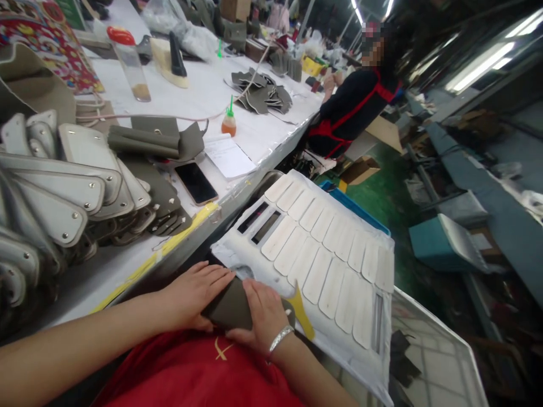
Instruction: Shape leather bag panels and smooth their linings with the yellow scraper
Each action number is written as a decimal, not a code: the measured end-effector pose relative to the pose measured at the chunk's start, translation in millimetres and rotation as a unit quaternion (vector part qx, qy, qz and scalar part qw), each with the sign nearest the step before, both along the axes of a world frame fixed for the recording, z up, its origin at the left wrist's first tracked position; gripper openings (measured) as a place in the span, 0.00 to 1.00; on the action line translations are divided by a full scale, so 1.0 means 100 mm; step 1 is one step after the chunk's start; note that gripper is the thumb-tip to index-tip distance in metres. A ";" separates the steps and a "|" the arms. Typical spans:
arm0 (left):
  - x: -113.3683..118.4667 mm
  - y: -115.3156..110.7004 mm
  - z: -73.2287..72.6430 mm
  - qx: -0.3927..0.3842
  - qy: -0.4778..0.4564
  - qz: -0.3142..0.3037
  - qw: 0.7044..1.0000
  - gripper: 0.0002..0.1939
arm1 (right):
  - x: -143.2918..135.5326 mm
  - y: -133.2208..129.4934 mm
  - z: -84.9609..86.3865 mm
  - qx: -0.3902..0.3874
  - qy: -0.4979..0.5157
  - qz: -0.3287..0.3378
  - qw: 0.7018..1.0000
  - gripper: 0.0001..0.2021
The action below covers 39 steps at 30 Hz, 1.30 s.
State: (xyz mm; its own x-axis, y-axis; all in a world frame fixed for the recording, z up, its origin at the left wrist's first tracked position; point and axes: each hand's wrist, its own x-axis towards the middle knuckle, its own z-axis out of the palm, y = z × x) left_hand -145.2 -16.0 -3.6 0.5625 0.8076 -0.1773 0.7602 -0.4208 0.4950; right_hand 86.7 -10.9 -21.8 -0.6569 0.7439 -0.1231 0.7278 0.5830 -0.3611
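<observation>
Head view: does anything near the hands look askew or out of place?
Mostly orderly. The white strips lie in neat overlapping rows on the sheet. Both hands, left and right, press the dark piece. Only the phone sits near the table edge.
</observation>
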 end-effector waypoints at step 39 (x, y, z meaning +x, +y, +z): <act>-0.12 0.03 -0.19 -0.123 -0.166 0.236 0.949 0.25 | -0.11 -0.06 -0.07 0.118 0.062 -0.022 0.991 0.20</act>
